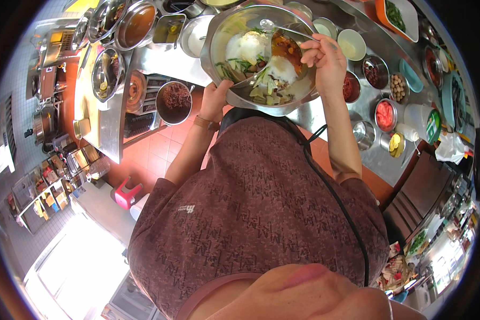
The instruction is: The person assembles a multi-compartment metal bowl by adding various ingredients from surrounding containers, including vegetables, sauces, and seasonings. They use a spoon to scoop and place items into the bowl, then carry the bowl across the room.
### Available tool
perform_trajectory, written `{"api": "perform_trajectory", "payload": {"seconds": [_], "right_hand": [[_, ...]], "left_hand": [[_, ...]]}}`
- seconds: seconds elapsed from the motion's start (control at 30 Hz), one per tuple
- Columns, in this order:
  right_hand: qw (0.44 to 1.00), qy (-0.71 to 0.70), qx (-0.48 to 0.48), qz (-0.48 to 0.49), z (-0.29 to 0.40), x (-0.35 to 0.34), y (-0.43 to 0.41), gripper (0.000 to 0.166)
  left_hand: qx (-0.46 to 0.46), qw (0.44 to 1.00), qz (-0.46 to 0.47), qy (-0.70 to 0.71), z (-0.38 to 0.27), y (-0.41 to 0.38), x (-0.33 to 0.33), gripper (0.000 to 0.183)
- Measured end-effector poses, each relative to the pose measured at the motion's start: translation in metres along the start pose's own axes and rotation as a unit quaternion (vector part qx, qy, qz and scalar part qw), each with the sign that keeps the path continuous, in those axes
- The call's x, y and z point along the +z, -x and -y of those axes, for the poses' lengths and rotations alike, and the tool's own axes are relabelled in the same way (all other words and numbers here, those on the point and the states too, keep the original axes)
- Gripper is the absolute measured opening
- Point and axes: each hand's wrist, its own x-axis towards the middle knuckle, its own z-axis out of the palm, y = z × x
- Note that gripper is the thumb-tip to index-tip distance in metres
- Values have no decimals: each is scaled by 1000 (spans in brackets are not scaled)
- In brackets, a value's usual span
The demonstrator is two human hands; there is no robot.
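A divided stainless steel hot pot (260, 105) is tilted toward me at the counter's edge. My left hand (215, 98) grips its near left rim, thumb on top. In my right hand (329, 56) is the handle end of a metal spoon (294, 31), whose bowl lies over the far part of the pot. White powder (246, 46) and cut green scallions fill part of the left compartment. The right compartment holds reddish-brown sauce (286, 50), more white powder (282, 70) and pale sliced pieces (269, 84).
At the left stand a bowl of brown liquid (137, 24), a bowl of white granules (196, 38) and a pot of reddish-brown shreds (176, 100). Dried red chillies (375, 72), a bowl of pink-red food (385, 114) and a squeeze bottle (407, 131) are right. A pink stool (127, 193) stands behind left.
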Motion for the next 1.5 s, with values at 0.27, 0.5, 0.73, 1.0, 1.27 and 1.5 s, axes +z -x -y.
{"api": "perform_trajectory", "payload": {"seconds": [0.27,0.5,0.73,1.0,1.27,1.5], "right_hand": [[985,39,-101,-136,6,-85,8,28],[873,476,-92,-60,-54,-161,18,29],[931,226,-27,-285,-48,-236,-46,28],[949,82,28,-304,-78,-269,-68,26],[954,64,-51,-287,-27,-269,-33,27],[974,184,-107,-80,49,-183,15,26]], "left_hand": [[65,994,4,-83,5,-3,-16,26],[11,998,-54,-5,5,-6,-11,23],[-2,999,-47,6,-5,-10,5,21],[10,998,-56,-2,-3,-23,37,19],[6,999,-40,-36,1,-55,65,23],[-1,999,-4,-51,2,-68,91,25]]}}
